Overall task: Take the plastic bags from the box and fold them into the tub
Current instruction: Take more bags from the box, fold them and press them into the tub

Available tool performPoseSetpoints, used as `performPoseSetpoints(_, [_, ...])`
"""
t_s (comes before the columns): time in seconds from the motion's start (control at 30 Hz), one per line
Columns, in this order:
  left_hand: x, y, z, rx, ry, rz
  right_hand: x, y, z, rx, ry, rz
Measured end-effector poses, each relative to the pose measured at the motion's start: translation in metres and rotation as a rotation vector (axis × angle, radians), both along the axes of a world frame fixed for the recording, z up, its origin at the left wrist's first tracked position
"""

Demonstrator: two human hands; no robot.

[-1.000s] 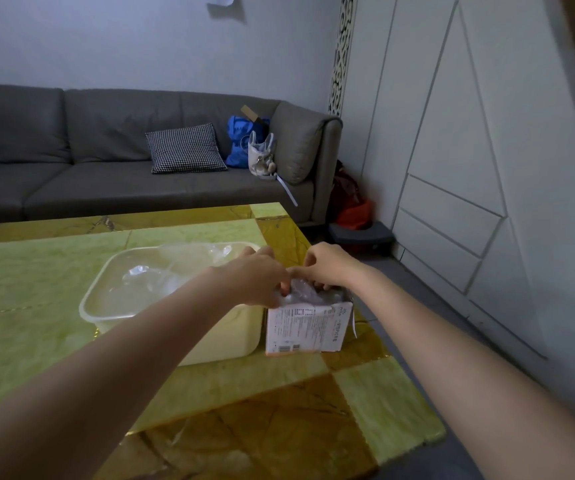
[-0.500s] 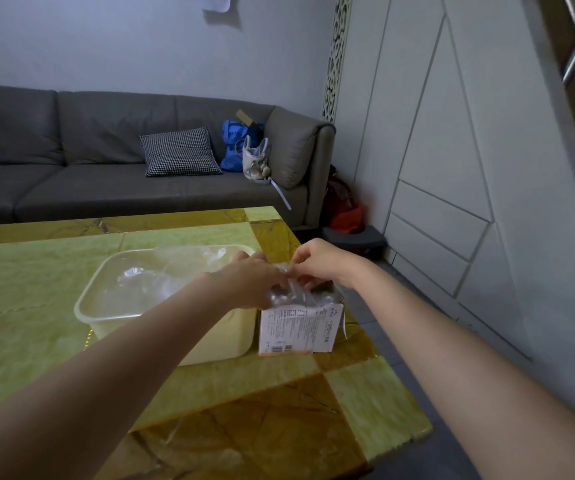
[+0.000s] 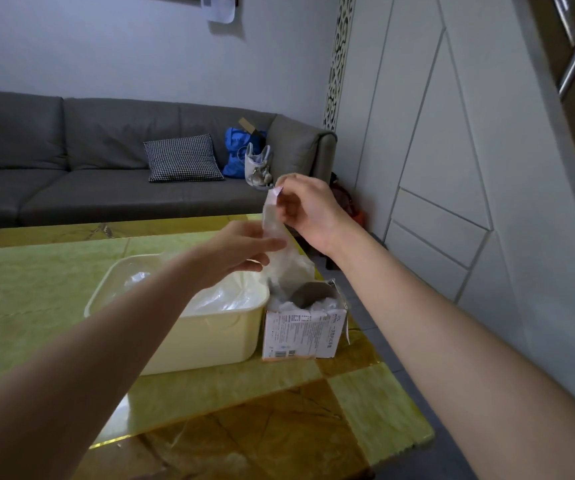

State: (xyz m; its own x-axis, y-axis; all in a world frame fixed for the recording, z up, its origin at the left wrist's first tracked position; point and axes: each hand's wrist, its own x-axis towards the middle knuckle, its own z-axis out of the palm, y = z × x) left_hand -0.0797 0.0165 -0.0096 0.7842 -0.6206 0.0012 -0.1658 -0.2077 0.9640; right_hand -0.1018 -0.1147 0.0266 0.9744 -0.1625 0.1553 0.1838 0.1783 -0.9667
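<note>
There is one view only, from a camera worn on the person's head, so no second view shares any part of the scene. It looks forward and somewhat down across the table point(image 3: 54, 282) toward the sofa point(image 3: 89, 168) against the far wall. Both forearms run in from the bottom corners. The table's near right corner lies close below the lens. Wide-angle bending curves the cabinet point(image 3: 452, 168) lines at right.

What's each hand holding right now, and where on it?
Right hand pinches the plastic bag at its top end. Left hand has its grip lower, around the bag's middle.
</note>
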Motion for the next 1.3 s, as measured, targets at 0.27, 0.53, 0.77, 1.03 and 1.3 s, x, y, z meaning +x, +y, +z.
performPoseSetpoints(0.27, [0.006, 0.006, 0.001, -0.203, 0.094, 0.363, 0.0, 0.004, -0.012, -0.535, 0.173, -0.016])
performPoseSetpoints(0.53, [0.01, 0.03, 0.001, -0.204, 0.118, 0.425, 0.009, 0.001, -0.023, -0.427, 0.146, -0.267])
performPoseSetpoints(0.77, [0.016, 0.029, -0.003, -0.163, 0.068, 0.613, 0.011, 0.008, -0.027, -0.234, 0.206, -0.067])
performPoseSetpoints(1.03, [0.024, 0.039, 0.001, 0.334, -0.642, 0.738, 0.021, 0.041, -0.029, -0.019, 0.243, 0.022])
performPoseSetpoints(1.3, [0.056, 0.105, -0.014, 1.13, -0.836, 0.68, 0.046, 0.066, -0.069, -0.8, 0.152, -0.389])
